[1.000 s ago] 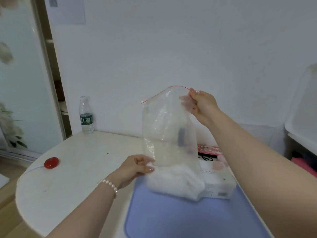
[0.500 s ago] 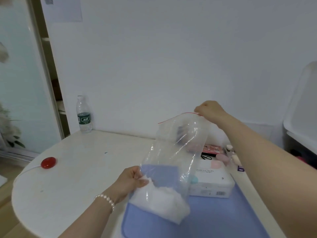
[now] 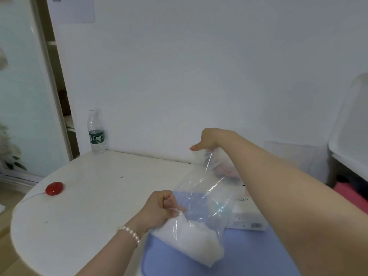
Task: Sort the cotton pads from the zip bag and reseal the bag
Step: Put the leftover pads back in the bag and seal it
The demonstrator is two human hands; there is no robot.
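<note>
Your left hand (image 3: 159, 208) and right hand (image 3: 209, 139) pinch the clear plastic zip bag (image 3: 203, 196) — fingers curled. White cotton pads (image 3: 189, 240) sit at 6 o'clock inside — sorting and resealing remain.

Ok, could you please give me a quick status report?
Left hand gripping zip bag low, right hand pinching top. Cotton pads inside. Nothing obstructing.

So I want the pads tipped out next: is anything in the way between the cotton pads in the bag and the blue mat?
Only the zip bag itself: the cotton pads sit at its lower end, just over the blue mat. The left hand grips its side, the right hand its top. The white box lies off to the right.
</note>
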